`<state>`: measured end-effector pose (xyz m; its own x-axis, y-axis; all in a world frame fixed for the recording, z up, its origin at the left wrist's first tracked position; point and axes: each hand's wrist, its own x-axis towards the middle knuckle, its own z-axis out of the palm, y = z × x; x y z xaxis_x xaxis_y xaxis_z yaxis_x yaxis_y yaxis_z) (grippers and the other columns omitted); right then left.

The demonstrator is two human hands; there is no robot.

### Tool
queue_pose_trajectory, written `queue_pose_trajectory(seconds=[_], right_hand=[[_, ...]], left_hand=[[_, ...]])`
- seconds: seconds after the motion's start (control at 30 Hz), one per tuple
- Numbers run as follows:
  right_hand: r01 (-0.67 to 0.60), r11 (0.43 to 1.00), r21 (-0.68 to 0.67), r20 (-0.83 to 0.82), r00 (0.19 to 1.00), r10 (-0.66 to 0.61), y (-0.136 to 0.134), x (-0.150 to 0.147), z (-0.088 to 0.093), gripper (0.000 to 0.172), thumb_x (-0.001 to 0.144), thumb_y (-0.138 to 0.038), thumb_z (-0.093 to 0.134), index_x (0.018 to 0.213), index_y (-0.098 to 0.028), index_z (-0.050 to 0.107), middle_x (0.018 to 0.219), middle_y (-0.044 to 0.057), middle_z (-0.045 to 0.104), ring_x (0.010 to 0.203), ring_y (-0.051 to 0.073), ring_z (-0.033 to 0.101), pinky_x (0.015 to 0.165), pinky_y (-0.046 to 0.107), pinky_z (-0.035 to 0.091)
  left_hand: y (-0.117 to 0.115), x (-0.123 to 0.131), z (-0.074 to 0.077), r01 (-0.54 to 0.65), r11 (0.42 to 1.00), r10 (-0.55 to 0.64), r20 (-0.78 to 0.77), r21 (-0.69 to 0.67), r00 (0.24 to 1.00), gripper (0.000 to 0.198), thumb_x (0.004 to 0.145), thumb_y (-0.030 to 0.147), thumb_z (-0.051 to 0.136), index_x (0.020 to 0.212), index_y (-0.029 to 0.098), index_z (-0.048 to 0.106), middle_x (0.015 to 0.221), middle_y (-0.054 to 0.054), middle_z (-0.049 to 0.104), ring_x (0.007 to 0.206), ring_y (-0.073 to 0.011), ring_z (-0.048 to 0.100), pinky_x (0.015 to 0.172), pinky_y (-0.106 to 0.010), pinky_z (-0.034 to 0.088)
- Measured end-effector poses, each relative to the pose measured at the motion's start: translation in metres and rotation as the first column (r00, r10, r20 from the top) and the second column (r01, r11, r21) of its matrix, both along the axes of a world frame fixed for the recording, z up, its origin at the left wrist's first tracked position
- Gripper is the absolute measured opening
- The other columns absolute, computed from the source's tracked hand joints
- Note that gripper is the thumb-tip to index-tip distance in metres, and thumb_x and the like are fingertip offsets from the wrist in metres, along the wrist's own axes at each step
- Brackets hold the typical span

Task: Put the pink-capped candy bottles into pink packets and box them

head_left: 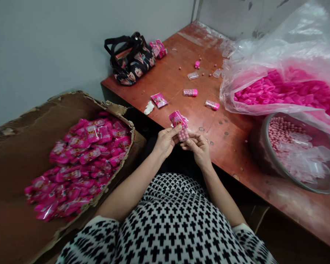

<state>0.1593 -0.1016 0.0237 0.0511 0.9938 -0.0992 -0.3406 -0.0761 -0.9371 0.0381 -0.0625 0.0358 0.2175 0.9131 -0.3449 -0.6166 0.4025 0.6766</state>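
My left hand point(165, 143) pinches a small pink printed packet point(176, 118) at its left side, above the table's near edge. Pink balls show through the packet's clear lower part. At the lower right of the same packet, the fingers of my right hand point(199, 149) are closed on it. Just beyond lie another pink packet point(159, 100) and a crumpled white scrap point(149, 107). Two clear tubes of pink balls with pink caps, one tube point(189, 92) and a second tube point(212, 105), rest on the tabletop.
At left, a torn cardboard box point(22, 135) holds a heap of pink packets point(85, 157). A flowered handbag point(136, 66) stands at the back. Right of me are a plastic bag of pink caps point(286, 88) and a grey basin point(264, 146) with balls and clear tubes. Loose balls dot the table point(231, 146).
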Motion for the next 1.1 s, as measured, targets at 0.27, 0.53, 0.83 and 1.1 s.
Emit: queue_pose_trajectory(seconds=[0.27,0.53,0.83,1.1], right_hand=[[-0.071,0.997,-0.024,0.0,0.997,0.071,0.015,-0.019,0.006,0.032,0.066,-0.034,0.075,0.082,-0.02,0.051,0.061,-0.006,0.066,0.049,0.011,0.063,0.046,0.021,0.054],[0.013,1.0,-0.007,0.173,0.985,-0.011,0.021,0.002,0.003,0.024,0.076,-0.04,0.064,0.078,-0.019,0.052,0.062,-0.003,0.066,0.046,0.008,0.06,0.042,0.018,0.048],[0.003,1.0,-0.006,0.309,0.951,-0.001,0.022,0.01,0.001,0.022,0.08,-0.04,0.06,0.078,-0.019,0.054,0.064,-0.003,0.066,0.047,0.008,0.058,0.044,0.018,0.045],[0.14,0.988,0.065,0.397,0.905,-0.154,0.047,0.013,-0.008,0.025,0.077,-0.042,0.061,0.086,-0.019,0.056,0.076,-0.001,0.064,0.062,0.01,0.06,0.055,0.022,0.049]], left_hand=[[-0.022,-0.015,0.009,-0.133,0.99,0.131,0.04,0.054,0.991,0.026,0.065,0.031,0.076,0.073,0.009,0.065,0.071,-0.006,0.068,0.062,-0.0123,0.063,0.059,-0.024,0.05],[0.0,-0.056,-0.006,-0.355,0.845,0.509,-0.398,0.399,0.763,0.052,0.08,0.056,0.052,0.117,0.02,0.058,0.111,-0.011,0.067,0.103,-0.0217,0.064,0.095,-0.041,0.046],[0.043,-0.008,-0.053,0.456,0.749,0.523,-0.852,0.482,0.041,0.028,0.085,0.035,0.054,0.105,0.022,0.069,0.128,-0.006,0.057,0.131,-0.0289,0.039,0.113,-0.052,0.016],[0.043,-0.005,-0.061,0.287,0.721,0.592,-0.776,0.63,0.218,0.021,0.086,0.03,0.052,0.09,0.024,0.071,0.105,-0.003,0.07,0.12,-0.0217,0.052,0.113,-0.05,0.013]])
